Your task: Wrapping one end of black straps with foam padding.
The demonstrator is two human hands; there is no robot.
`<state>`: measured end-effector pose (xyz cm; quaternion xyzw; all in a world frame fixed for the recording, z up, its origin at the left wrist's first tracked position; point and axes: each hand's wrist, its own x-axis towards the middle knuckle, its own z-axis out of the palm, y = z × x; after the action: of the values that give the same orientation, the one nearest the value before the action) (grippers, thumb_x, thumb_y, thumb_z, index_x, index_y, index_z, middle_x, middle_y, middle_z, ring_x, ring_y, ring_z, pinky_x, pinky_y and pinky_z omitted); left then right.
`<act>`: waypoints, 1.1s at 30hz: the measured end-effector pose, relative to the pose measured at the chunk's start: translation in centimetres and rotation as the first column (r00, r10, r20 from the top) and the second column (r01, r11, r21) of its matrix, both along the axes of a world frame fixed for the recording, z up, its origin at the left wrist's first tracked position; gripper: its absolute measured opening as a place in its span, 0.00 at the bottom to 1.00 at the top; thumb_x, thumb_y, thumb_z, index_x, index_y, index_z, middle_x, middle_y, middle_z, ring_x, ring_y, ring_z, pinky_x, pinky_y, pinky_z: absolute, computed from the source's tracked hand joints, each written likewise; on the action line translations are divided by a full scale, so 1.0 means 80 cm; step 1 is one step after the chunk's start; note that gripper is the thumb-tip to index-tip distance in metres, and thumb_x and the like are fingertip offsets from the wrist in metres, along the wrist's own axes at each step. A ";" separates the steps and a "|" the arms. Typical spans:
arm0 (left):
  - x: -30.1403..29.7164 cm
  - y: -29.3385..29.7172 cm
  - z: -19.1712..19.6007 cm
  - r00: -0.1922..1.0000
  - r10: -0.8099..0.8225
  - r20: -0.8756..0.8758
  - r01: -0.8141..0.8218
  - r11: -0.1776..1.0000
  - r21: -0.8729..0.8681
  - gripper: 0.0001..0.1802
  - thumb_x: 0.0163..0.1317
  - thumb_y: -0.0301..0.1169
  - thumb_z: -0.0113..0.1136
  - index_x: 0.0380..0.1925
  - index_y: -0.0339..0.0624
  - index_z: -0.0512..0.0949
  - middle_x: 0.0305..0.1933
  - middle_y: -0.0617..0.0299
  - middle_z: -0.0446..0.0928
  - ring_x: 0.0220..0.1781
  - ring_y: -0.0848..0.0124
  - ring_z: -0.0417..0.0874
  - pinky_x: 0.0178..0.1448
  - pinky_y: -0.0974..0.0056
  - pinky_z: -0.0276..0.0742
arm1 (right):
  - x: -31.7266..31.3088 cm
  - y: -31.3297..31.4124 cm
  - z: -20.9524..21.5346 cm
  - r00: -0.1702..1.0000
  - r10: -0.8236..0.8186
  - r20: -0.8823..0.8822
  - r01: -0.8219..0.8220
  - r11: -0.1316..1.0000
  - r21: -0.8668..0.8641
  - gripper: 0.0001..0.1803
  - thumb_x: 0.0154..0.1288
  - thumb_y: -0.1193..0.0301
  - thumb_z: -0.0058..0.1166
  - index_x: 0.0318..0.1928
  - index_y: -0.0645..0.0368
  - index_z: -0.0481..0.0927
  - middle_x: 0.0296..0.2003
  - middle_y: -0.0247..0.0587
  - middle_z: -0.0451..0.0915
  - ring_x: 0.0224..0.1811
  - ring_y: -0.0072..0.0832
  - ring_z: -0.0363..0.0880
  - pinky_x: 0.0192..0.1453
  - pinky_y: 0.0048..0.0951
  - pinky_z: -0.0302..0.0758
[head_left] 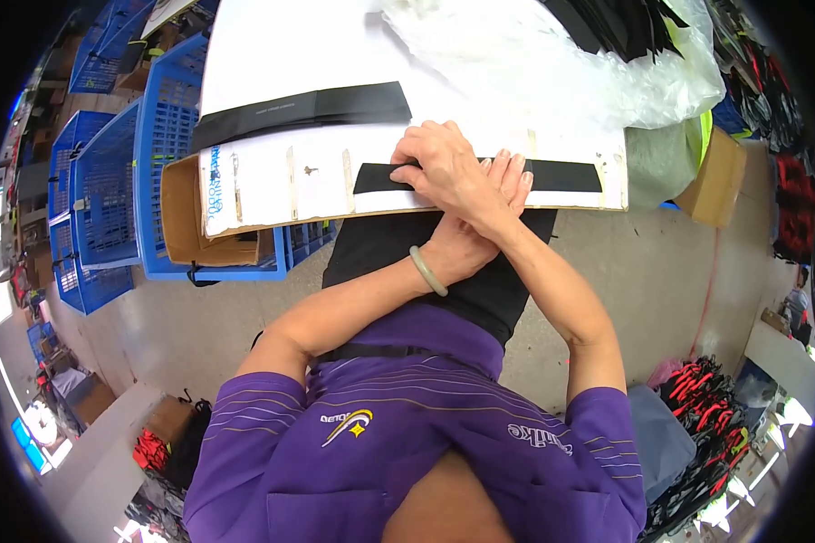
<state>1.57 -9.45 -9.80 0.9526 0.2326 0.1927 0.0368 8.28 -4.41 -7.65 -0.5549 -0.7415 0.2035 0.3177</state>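
A narrow flat black strip (561, 176) lies along the near edge of a white board (272, 185). My forearms cross in front of it, the right one over the left. My right hand (445, 163) is on the strip's left part, with bent fingers and the thumb closed at its upper edge. Under the right wrist, my left hand (469, 242) reaches rightward, a pale bangle (427, 271) around its wrist. Its outstretched fingers rest on the middle of the strip. A wider black folded piece (303, 110) lies beyond, at the left.
Clear plastic sheeting (656, 86) covers the board's far right, with black pieces (607, 25) on it. Blue crates (167, 113) and an open cardboard box (183, 210) stand left of the board. Another carton (711, 176) is at the right. Red-and-black items (702, 407) are heaped behind, at the right.
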 end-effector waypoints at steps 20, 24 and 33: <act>-0.017 0.008 0.004 0.999 -0.040 -0.014 0.039 0.997 -0.074 0.31 0.67 0.33 0.40 0.69 0.31 0.58 0.75 0.42 0.56 0.78 0.48 0.55 0.79 0.47 0.49 | -0.022 0.007 -0.015 0.989 -0.077 -0.125 0.077 0.997 -0.007 0.10 0.45 0.64 0.69 0.24 0.56 0.85 0.26 0.35 0.81 0.34 0.35 0.76 0.44 0.36 0.69; -0.001 0.005 -0.004 0.994 -0.077 0.079 0.087 0.987 -0.135 0.30 0.69 0.34 0.40 0.69 0.31 0.58 0.75 0.43 0.55 0.78 0.49 0.53 0.79 0.46 0.49 | -0.002 0.003 -0.013 0.997 -0.066 -0.045 0.068 0.997 0.035 0.10 0.48 0.64 0.69 0.26 0.56 0.84 0.27 0.34 0.82 0.31 0.37 0.76 0.41 0.39 0.70; -0.013 0.017 0.012 0.978 0.085 0.190 -0.055 0.986 -0.159 0.28 0.58 0.32 0.55 0.61 0.42 0.72 0.60 0.43 0.69 0.66 0.47 0.67 0.70 0.42 0.59 | 0.040 -0.016 0.062 0.738 -0.279 -0.614 0.163 0.957 -0.238 0.09 0.57 0.76 0.64 0.39 0.66 0.83 0.35 0.38 0.81 0.39 0.24 0.79 0.48 0.25 0.74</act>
<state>0.55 -8.13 -8.86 0.9145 0.2756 0.2681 0.1256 11.50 -5.66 -2.72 -0.5608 -0.4967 0.4033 0.5256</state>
